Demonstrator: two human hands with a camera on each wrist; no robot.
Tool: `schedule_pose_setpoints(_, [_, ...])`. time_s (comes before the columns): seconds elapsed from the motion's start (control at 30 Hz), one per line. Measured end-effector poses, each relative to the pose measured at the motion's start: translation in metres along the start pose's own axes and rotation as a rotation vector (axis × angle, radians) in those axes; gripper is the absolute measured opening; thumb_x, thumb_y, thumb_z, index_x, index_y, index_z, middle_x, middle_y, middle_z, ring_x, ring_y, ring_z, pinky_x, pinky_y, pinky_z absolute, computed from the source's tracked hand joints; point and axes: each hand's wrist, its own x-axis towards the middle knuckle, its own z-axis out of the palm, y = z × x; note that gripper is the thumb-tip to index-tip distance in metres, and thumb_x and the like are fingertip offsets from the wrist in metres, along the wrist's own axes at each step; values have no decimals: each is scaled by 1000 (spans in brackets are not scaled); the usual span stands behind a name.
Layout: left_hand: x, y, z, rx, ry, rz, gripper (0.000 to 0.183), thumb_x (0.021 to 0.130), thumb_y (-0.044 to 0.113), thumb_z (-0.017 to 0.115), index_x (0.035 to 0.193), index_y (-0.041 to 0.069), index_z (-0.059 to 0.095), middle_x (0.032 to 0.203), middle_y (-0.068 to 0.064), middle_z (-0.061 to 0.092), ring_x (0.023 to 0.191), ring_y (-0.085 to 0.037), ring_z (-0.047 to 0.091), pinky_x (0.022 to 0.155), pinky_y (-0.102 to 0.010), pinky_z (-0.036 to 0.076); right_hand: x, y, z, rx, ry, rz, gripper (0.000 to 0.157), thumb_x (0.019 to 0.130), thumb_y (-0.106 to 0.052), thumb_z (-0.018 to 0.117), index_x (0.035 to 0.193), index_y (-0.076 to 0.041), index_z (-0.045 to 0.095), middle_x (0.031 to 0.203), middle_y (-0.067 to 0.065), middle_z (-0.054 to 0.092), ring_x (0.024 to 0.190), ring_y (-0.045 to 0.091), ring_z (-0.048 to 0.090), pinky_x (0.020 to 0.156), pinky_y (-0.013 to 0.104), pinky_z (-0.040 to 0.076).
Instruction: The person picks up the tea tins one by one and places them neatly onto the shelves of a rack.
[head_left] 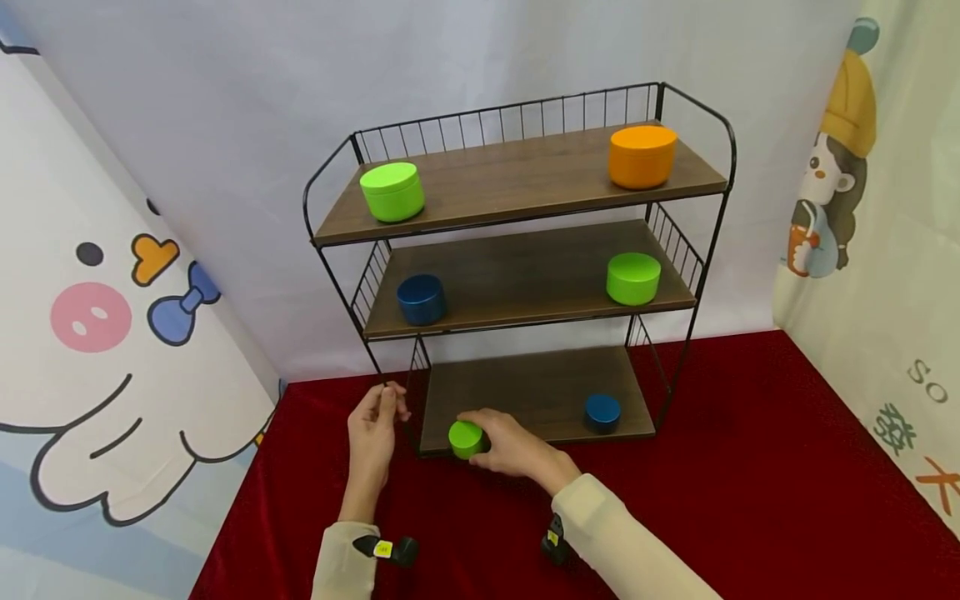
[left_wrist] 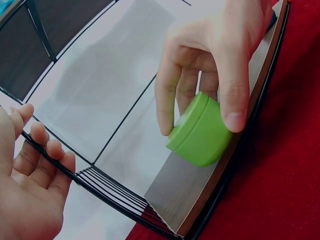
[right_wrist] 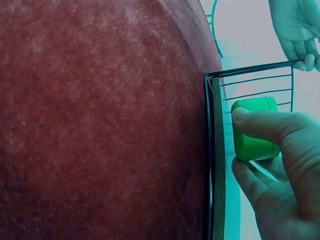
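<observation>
My right hand (head_left: 513,446) pinches a small green round lidded tin (head_left: 466,439) between thumb and fingers at the front left of the bottom shelf (head_left: 517,387). In the left wrist view the green tin (left_wrist: 197,132) is tilted, close over the board's left end. My left hand (head_left: 372,421) is at the left side of the rack, its fingers (left_wrist: 37,160) curled round the black metal post (left_wrist: 90,182). Toward the right end of the same bottom shelf sits a small blue tin (head_left: 602,413).
On the middle shelf (head_left: 517,271) stand a blue tin (head_left: 422,300) at left and a green tin (head_left: 633,279) at right. The top shelf (head_left: 510,179) carries a larger green tin (head_left: 393,192) and an orange tin (head_left: 642,157). Red cloth (head_left: 750,467) lies under the rack.
</observation>
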Motion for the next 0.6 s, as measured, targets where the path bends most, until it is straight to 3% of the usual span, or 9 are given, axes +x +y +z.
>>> schedule_pose_setpoints(0.2, [0, -1, 1, -13, -4, 3, 35, 109, 20, 50, 109, -13, 62, 81, -12, 58, 76, -13, 61, 75, -23, 55, 0, 3, 2, -2, 3, -2, 65, 89, -7, 81, 147, -2, 51, 141, 18, 58, 125, 32, 61, 104, 45, 53])
schedule_pose_setpoints(0.6, [-1, 1, 1, -1, 0, -2, 30, 109, 21, 50, 106, -4, 65, 82, -15, 59, 77, -12, 62, 75, -23, 56, 3, 8, 8, 60, 51, 2, 65, 90, -5, 79, 148, -1, 49, 143, 20, 56, 127, 36, 59, 104, 47, 53])
